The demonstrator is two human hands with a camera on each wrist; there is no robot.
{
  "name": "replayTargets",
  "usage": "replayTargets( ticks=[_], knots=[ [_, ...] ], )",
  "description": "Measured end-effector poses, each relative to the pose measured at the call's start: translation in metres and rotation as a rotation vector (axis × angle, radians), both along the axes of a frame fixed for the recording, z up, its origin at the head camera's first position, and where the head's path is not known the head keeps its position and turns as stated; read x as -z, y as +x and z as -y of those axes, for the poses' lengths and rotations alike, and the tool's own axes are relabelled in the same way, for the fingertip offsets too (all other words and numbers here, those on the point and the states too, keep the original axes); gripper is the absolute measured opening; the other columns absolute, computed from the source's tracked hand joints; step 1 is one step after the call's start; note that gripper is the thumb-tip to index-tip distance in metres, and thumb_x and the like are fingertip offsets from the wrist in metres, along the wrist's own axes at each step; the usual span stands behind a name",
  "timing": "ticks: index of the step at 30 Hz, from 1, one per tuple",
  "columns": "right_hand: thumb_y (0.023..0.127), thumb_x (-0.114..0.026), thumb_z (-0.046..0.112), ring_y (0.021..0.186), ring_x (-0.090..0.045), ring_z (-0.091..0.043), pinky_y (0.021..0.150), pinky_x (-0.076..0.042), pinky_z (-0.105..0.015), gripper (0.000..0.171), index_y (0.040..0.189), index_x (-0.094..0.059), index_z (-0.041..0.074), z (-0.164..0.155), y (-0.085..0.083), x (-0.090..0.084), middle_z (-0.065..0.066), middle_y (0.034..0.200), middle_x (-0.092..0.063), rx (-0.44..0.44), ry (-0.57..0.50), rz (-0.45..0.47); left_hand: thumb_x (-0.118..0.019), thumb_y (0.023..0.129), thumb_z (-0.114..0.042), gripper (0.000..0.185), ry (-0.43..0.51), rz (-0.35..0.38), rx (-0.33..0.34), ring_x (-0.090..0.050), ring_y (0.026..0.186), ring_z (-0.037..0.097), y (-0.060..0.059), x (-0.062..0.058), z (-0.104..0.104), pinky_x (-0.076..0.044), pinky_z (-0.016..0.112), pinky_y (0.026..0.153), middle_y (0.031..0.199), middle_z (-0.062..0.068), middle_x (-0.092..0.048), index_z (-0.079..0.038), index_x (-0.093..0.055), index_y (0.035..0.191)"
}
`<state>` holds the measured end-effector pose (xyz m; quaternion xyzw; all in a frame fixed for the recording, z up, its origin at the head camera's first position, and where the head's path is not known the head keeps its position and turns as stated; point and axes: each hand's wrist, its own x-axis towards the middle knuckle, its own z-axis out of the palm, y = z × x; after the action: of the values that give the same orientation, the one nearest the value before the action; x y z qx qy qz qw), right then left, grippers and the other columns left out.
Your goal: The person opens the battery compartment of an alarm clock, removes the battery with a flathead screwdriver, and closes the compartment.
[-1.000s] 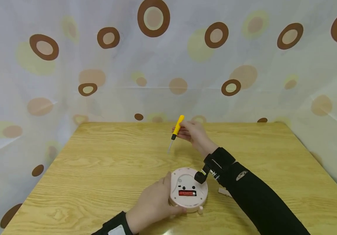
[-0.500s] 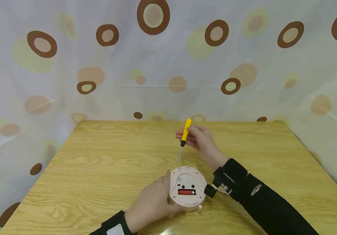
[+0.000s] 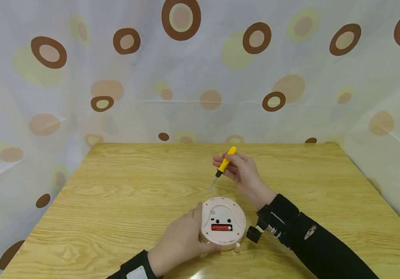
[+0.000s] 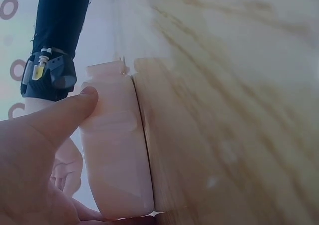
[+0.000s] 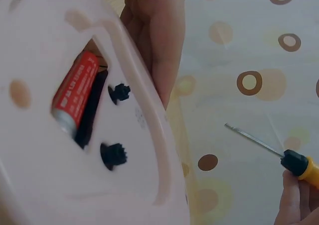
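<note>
A round pale pink clock lies back side up on the table, two short feet toward the near side. Its uncovered battery slot holds a red battery, and two black knobs stick out beside it in the right wrist view. My left hand grips the clock's left edge, thumb on the near side; in the left wrist view the thumb presses the clock's side wall. Beyond the clock, my right hand holds a yellow-handled screwdriver in the air, its thin shaft slanting down left, tip apart from the clock.
The wooden table reaches back to a patterned curtain, which also stands along both sides. My right forearm, in a black sleeve with a wrist camera, crosses the table to the right of the clock.
My right hand has drawn back to the right and nearer with the screwdriver, which now leans more. A small pink piece right of the clock is now hidden by the arm. The left hand stays put.
</note>
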<state>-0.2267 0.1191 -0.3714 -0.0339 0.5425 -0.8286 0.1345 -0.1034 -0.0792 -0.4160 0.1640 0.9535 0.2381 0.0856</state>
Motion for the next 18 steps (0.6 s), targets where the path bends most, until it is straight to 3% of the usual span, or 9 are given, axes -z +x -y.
replayTargets(
  ticks=[11,18],
  knots=[
    [0.115,-0.042,0.013,0.102,-0.079,-0.007,0.095,-0.06,-0.022,0.01,0.123,-0.047,0.008,0.0016,0.0052,0.0042,0.007,0.104,-0.083,-0.02,-0.002,-0.14,-0.088,0.077,-0.063,0.12,-0.009,-0.024,0.011,-0.067,0.13,0.035,0.0009,-0.0003,0.0002,-0.059,0.048,0.102,0.148,0.026,-0.062,0.009,-0.038,0.158],
    [0.116,-0.039,0.014,0.102,-0.079,-0.009,0.094,-0.062,-0.025,0.02,0.131,-0.049,0.006,0.0041,0.0102,0.0053,0.006,0.104,-0.082,-0.041,-0.016,-0.188,-0.089,0.078,-0.061,0.119,0.009,-0.037,0.02,-0.067,0.13,0.035,0.0009,0.0004,0.0,-0.058,0.048,0.103,0.147,0.025,-0.063,0.01,-0.038,0.158]
  ],
)
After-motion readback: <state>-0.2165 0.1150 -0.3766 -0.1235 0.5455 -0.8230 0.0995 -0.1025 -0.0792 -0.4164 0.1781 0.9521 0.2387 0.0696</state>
